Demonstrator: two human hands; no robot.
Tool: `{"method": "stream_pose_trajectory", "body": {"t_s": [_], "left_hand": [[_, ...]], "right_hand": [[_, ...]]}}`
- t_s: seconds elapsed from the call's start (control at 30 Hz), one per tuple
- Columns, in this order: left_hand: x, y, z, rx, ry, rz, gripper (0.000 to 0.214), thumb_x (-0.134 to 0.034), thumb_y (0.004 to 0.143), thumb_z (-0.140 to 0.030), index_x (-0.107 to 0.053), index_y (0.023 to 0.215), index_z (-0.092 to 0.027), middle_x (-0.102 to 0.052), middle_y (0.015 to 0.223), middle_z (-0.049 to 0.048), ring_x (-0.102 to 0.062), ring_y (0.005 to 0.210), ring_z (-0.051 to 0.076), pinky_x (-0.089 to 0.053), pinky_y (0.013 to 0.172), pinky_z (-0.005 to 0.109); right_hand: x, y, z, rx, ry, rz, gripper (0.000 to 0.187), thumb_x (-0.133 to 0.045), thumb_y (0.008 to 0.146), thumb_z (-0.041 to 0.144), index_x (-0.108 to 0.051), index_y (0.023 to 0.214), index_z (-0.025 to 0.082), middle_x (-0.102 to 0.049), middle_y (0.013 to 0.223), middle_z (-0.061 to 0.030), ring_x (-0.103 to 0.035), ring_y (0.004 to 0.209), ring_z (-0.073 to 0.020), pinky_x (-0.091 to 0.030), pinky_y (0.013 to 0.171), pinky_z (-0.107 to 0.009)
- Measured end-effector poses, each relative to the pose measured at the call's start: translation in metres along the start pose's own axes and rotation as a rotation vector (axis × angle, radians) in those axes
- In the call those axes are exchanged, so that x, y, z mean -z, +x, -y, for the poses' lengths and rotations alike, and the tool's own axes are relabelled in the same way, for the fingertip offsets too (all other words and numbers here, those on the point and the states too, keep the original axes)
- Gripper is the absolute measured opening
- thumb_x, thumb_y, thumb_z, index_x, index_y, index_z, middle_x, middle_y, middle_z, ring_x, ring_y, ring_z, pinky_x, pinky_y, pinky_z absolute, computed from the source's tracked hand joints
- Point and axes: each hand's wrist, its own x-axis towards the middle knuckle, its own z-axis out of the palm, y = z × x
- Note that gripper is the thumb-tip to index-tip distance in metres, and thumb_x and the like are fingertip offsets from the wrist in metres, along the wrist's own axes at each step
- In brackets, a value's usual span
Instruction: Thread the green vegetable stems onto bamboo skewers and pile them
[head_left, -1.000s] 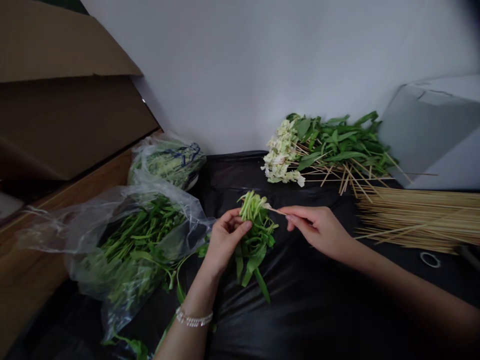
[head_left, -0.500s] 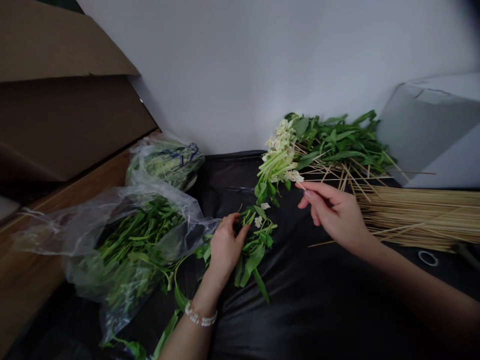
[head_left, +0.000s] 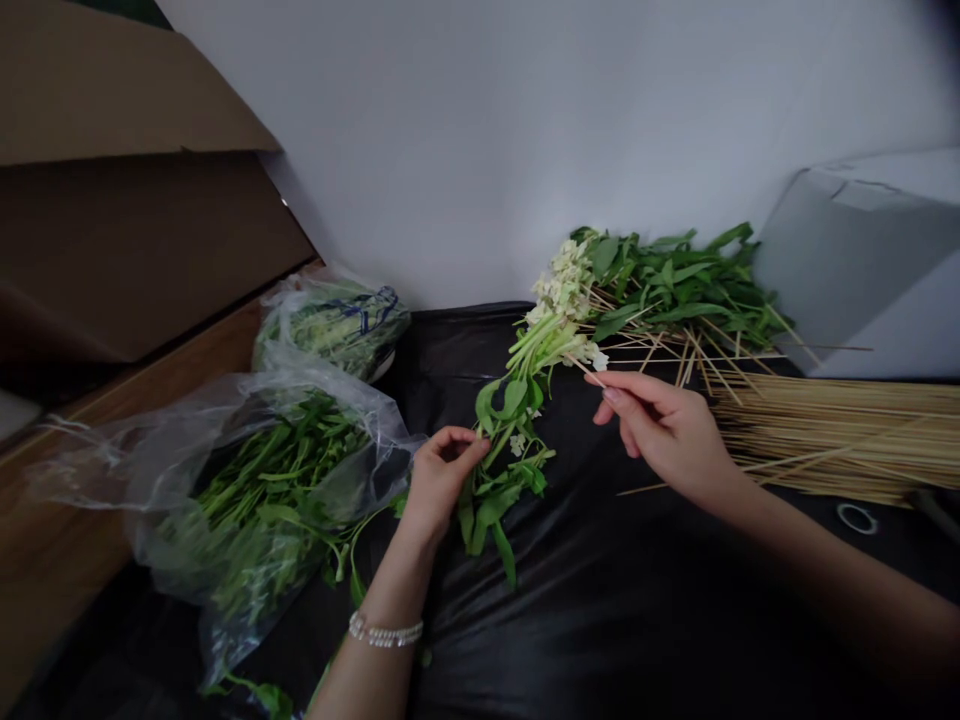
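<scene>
My left hand [head_left: 448,468], with a beaded bracelet at its wrist, pinches a leafy green stem [head_left: 513,397] between thumb and fingertips. More loose leaves [head_left: 495,515] lie just below and right of these fingers, with small white petals among them. My right hand [head_left: 664,425] is closed in a pinch on a thin bamboo stick [head_left: 583,369], whose tip points up and left. Past that tip sits a pile of pale flowers [head_left: 562,285] and light green stems, overlapping the leaves I hold.
Clear plastic bags [head_left: 247,500] of leafy greens lie at left, beside a cardboard box [head_left: 127,250]. Bamboo sticks [head_left: 847,430] and leaf bunches [head_left: 682,275] lie at right, near a white box [head_left: 862,260] and a grey ring [head_left: 856,518]. Black plastic sheet [head_left: 600,610] covers the surface.
My left hand has drawn back slightly and closed on a leafy stem, lifting its leaves up toward the flower pile. My right hand has shifted slightly left with the bamboo stick.
</scene>
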Motion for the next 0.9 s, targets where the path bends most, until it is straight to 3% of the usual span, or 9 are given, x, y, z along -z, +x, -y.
{"method": "stream_pose_trajectory", "body": {"t_s": [0.1, 0.2, 0.33, 0.53, 0.77, 0.9], "left_hand": [[0.002, 0.001, -0.004, 0.054, -0.271, -0.012, 0.034, -0.085, 0.060, -0.038, -0.073, 0.085, -0.017, -0.071, 0.073, 0.0008, -0.062, 0.064, 0.012, -0.048, 0.063, 0.023], [0.003, 0.002, -0.003, 0.071, -0.352, -0.038, 0.039, -0.084, 0.063, -0.038, -0.075, 0.095, -0.018, -0.075, 0.084, 0.0040, -0.064, 0.070, 0.013, -0.050, 0.066, 0.024], [0.004, 0.004, -0.003, -0.015, -0.377, -0.137, 0.026, -0.084, 0.063, -0.031, -0.076, 0.083, -0.018, -0.074, 0.105, 0.0056, -0.066, 0.089, 0.015, -0.049, 0.071, 0.021], [0.006, 0.004, -0.011, 0.119, -0.643, -0.053, 0.031, -0.088, 0.059, -0.028, -0.076, 0.086, -0.019, -0.076, 0.085, 0.0025, -0.069, 0.076, 0.013, -0.054, 0.073, 0.023], [0.002, 0.001, -0.011, 0.121, -0.614, -0.005, 0.038, -0.089, 0.059, -0.028, -0.077, 0.093, -0.016, -0.077, 0.083, 0.0039, -0.069, 0.074, 0.012, -0.054, 0.074, 0.022], [0.001, 0.000, -0.010, 0.114, -0.578, -0.005, 0.037, -0.089, 0.059, -0.028, -0.077, 0.092, -0.017, -0.077, 0.080, 0.0034, -0.068, 0.073, 0.012, -0.054, 0.075, 0.023]], "right_hand": [[0.001, 0.000, 0.003, -0.008, -0.015, 0.029, 0.032, -0.052, 0.093, 0.034, -0.068, 0.113, 0.017, -0.068, 0.072, -0.0023, -0.045, 0.044, -0.0084, -0.039, 0.043, -0.024], [0.002, 0.001, 0.005, -0.017, -0.018, 0.060, 0.033, -0.051, 0.093, 0.036, -0.069, 0.113, 0.016, -0.068, 0.071, -0.0030, -0.045, 0.044, -0.0085, -0.039, 0.043, -0.024], [0.002, 0.001, 0.006, -0.017, -0.008, 0.075, 0.033, -0.052, 0.092, 0.037, -0.069, 0.112, 0.016, -0.068, 0.070, -0.0029, -0.044, 0.043, -0.0083, -0.038, 0.043, -0.025], [0.000, -0.001, 0.003, 0.028, -0.028, 0.166, 0.032, -0.050, 0.094, 0.034, -0.071, 0.111, 0.016, -0.068, 0.070, -0.0021, -0.043, 0.044, -0.0077, -0.034, 0.043, -0.024], [-0.007, -0.006, -0.005, 0.048, -0.124, 0.461, 0.031, -0.047, 0.094, 0.028, -0.071, 0.111, 0.019, -0.069, 0.070, -0.0009, -0.052, 0.053, -0.0094, -0.039, 0.052, -0.024], [-0.012, -0.008, -0.011, 0.027, -0.144, 0.513, 0.031, -0.047, 0.095, 0.029, -0.072, 0.111, 0.019, -0.069, 0.068, -0.0010, -0.049, 0.050, -0.0090, -0.036, 0.050, -0.024]]}}
